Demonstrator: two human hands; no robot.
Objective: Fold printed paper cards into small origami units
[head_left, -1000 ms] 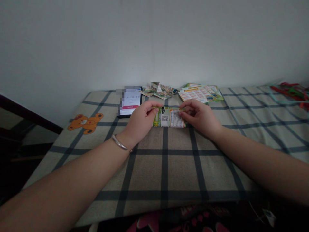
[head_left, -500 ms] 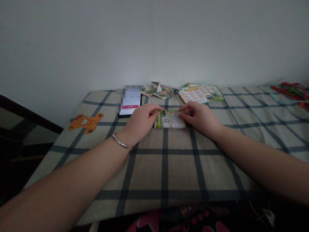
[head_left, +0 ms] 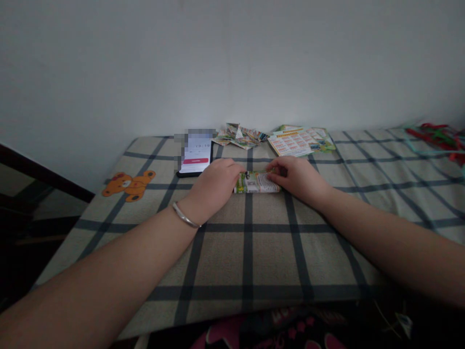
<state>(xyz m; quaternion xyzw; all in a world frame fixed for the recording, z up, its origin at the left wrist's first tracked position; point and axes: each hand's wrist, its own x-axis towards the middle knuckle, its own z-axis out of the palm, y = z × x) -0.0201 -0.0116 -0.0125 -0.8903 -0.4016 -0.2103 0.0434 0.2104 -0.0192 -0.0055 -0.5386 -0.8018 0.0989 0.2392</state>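
A small green and white printed leaflet [head_left: 256,183], folded into a narrow strip, lies on the checked cloth [head_left: 250,242] in the middle. My left hand [head_left: 214,186], with a silver bangle at the wrist, pinches the strip's left end. Its right end is pinched by my right hand [head_left: 296,177]. Both hands rest low on the cloth with fingers curled onto the paper.
A lit phone [head_left: 196,152] lies behind my left hand. Several folded paper pieces [head_left: 240,135] and a flat printed sheet [head_left: 300,140] sit near the wall. Red and green items [head_left: 439,135] lie at the far right. A bear print [head_left: 128,183] marks the cloth's left side.
The leaflet has been folded down from a taller rectangle into a narrower strip. Both hands have sunk lower onto the cloth and drawn slightly toward me.
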